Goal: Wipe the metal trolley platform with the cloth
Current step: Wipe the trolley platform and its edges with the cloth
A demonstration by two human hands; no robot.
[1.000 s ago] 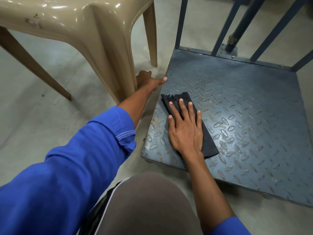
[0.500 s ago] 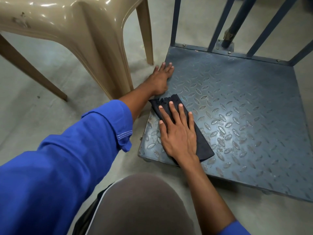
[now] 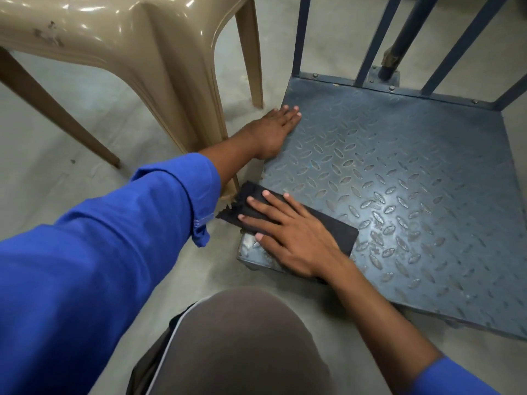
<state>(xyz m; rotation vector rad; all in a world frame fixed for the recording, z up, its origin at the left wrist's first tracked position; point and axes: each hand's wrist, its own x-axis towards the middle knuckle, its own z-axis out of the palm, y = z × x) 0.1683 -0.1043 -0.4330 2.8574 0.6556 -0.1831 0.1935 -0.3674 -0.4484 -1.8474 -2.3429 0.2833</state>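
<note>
The blue-grey metal trolley platform (image 3: 399, 172) with a raised diamond tread fills the right of the head view. A dark folded cloth (image 3: 339, 230) lies at its near left corner, one end hanging over the left edge. My right hand (image 3: 291, 235) presses flat on the cloth, fingers spread and pointing left. My left hand (image 3: 273, 129) rests flat on the platform's left edge farther back, fingers extended, holding nothing.
A tan plastic chair (image 3: 148, 52) stands close to the platform's left side, its legs beside my left arm. Blue upright bars (image 3: 299, 35) rise from the platform's far edge. Grey concrete floor (image 3: 57, 172) surrounds everything. My knee (image 3: 242, 337) is at the bottom.
My right hand has slid the cloth toward the near left corner and turned it leftward, over the edge. My left hand has shifted from gripping the edge to lying flat farther back.
</note>
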